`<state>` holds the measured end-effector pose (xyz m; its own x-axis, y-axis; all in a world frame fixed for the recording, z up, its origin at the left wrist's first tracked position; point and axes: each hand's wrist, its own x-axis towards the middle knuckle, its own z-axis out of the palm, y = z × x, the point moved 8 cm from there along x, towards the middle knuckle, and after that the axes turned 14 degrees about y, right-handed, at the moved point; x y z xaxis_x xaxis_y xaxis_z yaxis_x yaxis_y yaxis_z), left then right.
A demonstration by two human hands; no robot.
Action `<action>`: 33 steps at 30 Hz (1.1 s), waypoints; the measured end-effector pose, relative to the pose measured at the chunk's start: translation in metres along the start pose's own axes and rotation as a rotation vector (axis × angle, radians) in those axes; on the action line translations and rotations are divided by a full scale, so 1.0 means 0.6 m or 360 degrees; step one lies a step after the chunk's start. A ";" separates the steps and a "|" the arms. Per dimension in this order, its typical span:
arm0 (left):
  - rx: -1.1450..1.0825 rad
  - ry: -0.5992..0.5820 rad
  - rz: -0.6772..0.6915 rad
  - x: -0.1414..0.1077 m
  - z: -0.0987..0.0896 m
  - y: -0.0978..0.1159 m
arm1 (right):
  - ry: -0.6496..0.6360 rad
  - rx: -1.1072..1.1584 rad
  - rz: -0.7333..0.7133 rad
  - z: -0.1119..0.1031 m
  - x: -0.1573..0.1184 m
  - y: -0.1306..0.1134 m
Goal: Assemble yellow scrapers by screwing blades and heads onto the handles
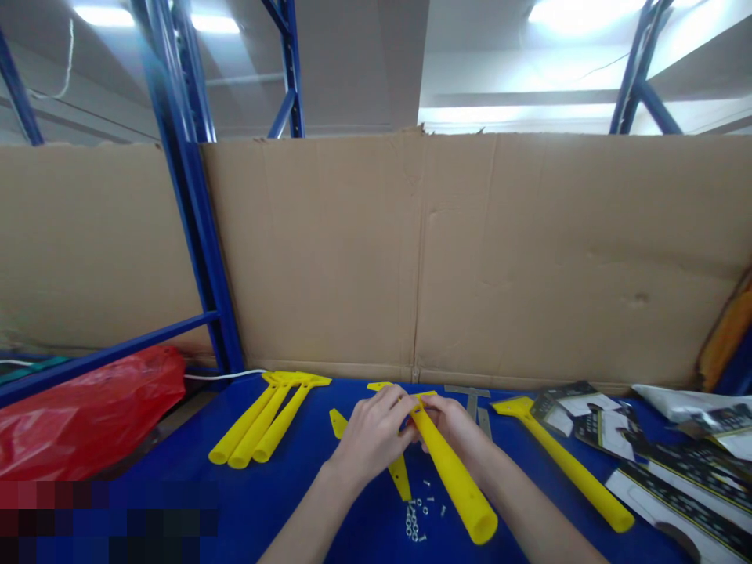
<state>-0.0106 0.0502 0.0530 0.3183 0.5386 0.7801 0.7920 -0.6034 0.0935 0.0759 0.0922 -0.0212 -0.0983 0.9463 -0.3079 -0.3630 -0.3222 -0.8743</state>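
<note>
Both hands meet at the head end of a yellow tool handle (455, 478), whose hollow round end points toward me. My left hand (379, 431) has its fingers closed at the handle's head. On the other side, my right hand (455, 431) wraps round the same head, its fingertips partly hidden. Beneath them on the blue table (329, 509) lies a flat yellow piece (399, 476), with another yellow tip (338, 423) showing left of my left hand. Small screws and nuts (413, 521) are scattered just below the hands.
Several yellow handles (282, 423) lie together at the left, and another (576, 470) at the right. Metal strips (473, 401) lie behind my right hand. Printed cards (693, 493) cover the right side. A red bag (99, 415) and blue rack post (200, 235) stand left; cardboard (329, 258) closes the back.
</note>
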 end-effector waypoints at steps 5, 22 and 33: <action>-0.0107 0.0007 -0.0100 0.004 -0.025 -0.024 | 0.0120 -0.0066 0.0119 -0.013 0.000 0.009; -0.1503 -0.0230 -0.1715 -0.042 0.073 -0.083 | 0.0180 -0.0159 0.0137 -0.019 -0.006 0.014; -0.1513 -0.0241 -0.1978 -0.061 0.081 -0.095 | 0.0152 -0.0220 0.0155 -0.015 -0.006 0.009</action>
<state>-0.0418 0.0934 -0.0112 -0.1646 0.9764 -0.1395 0.0012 0.1417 0.9899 0.0824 0.0870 -0.0282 -0.0359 0.9057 -0.4223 -0.2246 -0.4191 -0.8797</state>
